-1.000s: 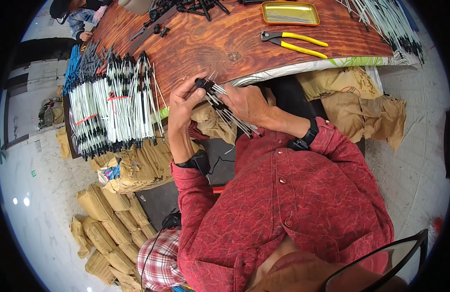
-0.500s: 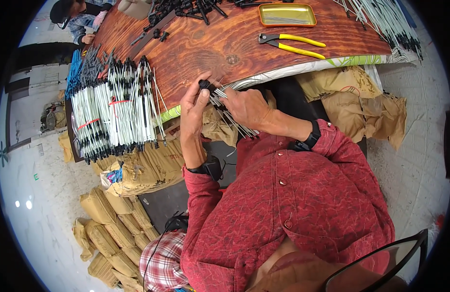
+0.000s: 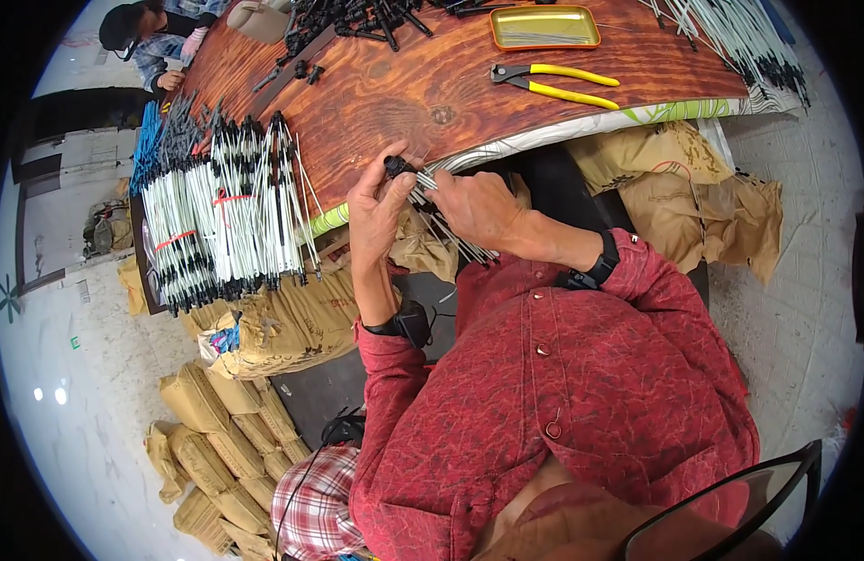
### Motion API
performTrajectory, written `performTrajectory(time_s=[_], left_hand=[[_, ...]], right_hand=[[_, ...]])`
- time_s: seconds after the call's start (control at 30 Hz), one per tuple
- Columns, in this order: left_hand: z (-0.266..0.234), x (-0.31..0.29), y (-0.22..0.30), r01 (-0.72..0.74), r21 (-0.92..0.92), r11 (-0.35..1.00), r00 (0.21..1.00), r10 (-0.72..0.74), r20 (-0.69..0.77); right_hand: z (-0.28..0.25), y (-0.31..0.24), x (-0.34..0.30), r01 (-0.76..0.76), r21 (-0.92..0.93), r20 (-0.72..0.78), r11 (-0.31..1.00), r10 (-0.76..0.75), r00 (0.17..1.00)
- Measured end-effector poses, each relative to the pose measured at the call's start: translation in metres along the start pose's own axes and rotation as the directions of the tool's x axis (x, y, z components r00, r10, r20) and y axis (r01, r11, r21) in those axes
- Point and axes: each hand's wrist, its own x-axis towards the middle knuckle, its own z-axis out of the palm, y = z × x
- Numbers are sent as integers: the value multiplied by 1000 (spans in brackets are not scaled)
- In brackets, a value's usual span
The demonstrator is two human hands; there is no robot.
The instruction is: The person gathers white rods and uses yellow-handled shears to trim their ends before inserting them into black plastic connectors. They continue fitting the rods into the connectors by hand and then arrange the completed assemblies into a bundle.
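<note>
At the table's near edge my left hand (image 3: pixel 376 201) pinches a short black cylindrical fitting (image 3: pixel 397 166) between thumb and fingers. Right beside it, my right hand (image 3: pixel 479 210) is closed round a bundle of thin whitish rods (image 3: pixel 455 237), whose upper ends meet the black fitting. The lower ends of the bundle slant down toward my shirt. Whether the rods sit inside the fitting or only touch it is hidden by my fingers. Farther off on the table lie end-cutting pliers (image 3: pixel 561 86) with yellow handles.
Bundles of white rods with black ends (image 3: pixel 236 220) stand at the left table edge. A gold tray (image 3: pixel 544 13) with thin wires lies at the back, near black fittings (image 3: pixel 357 19). Brown paper sacks (image 3: pixel 231 449) are stacked lower left. Another person (image 3: pixel 161 37) works at the far left.
The view has shifted slightly. My left hand has turned a little with the black fitting, its thumb now lower on it. My right hand keeps its hold on the rods.
</note>
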Motion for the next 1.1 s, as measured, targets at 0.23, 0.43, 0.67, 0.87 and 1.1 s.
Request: performTrajectory(time_s=[0.23, 0.43, 0.67, 0.87, 1.1], left_hand=[[0, -4, 0, -16, -24, 1000, 1000, 16, -19], [-11, 1, 6, 10, -20, 1000, 999, -9, 48], [-8, 8, -3, -69, -46, 997, 990, 74, 117], [-7, 7, -14, -11, -19, 1000, 999, 12, 53], [-7, 9, -7, -101, -118, 988, 992, 109, 59]], right_hand=[[-6, 6, -1, 0, 129, 75, 992, -10, 997], [-6, 28, 5, 76, 461, 127, 884, -151, 980], [0, 25, 2, 62, 289, 23, 955, -71, 997], [12, 29, 4, 20, 121, -40, 992, -15, 999], [-2, 17, 8, 129, 156, -130, 979, -109, 985]])
